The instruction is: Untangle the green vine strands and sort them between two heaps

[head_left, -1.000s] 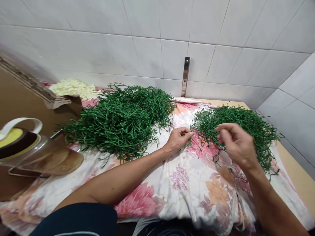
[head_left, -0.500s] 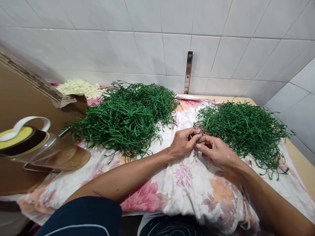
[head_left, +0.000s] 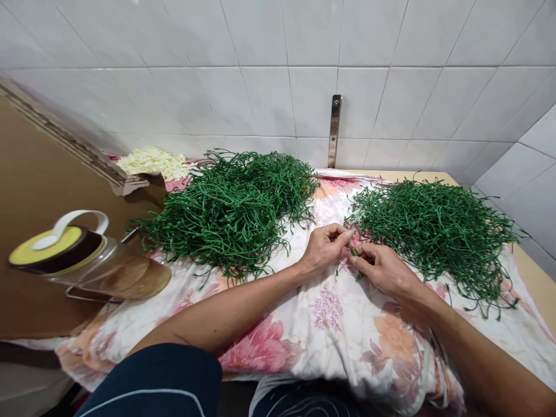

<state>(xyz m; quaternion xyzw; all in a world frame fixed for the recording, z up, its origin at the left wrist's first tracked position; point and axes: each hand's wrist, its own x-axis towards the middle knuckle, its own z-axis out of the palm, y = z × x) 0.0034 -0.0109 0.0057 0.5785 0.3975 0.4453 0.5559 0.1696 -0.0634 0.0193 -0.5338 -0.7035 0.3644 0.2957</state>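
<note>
My left hand is closed in a pinch over the cloth, thumb and forefinger together; whatever is between them is too small to make out. Close beside it on the right, my right hand pinches a thin green stem between thumb and fingers. A small gap separates the fingertips of the two hands. To the left lies a big heap of thin green stems with small bud-like tips. A second heap of green stems spreads just beyond and right of my right hand.
A floral cloth covers the table. At left a clear jug with brownish liquid and a yellow-topped lid stands by a cardboard box. Pale yellow pieces are piled at the back. A metal strip is fixed to the tiled wall.
My fingertips have drawn slightly apart from touching, and the green stem now shows in my right hand's pinch. The view has shifted a little, with the jug and box appearing farther right.
</note>
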